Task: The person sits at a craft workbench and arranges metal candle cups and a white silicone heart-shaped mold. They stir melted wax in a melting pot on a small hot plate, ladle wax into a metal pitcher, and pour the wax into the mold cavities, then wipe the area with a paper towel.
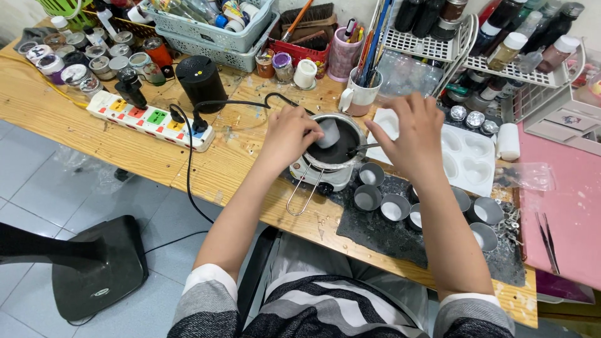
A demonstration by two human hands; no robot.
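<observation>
Head view, centre of the frame: your left hand (289,134) has its fingers clamped on a small grey cup (328,133) tipped over the dark melting pot (330,153), so emptying it looks like the step in hand; next calls for a steady tilt. Your right hand (413,134) hovers, fingers spread, over the pot's stirrer (365,148). Grey tins (370,174) crowd lower right; the power strip (149,119) sits left.

A: Illumination status?
B: Bright, even, diffuse; shadows soft beneath the hands.
A: Defects?
B: Slight motion blur on the right hand (410,134) (fingers smeared); wide-angle bending at frame edges; centre sharp.
</observation>
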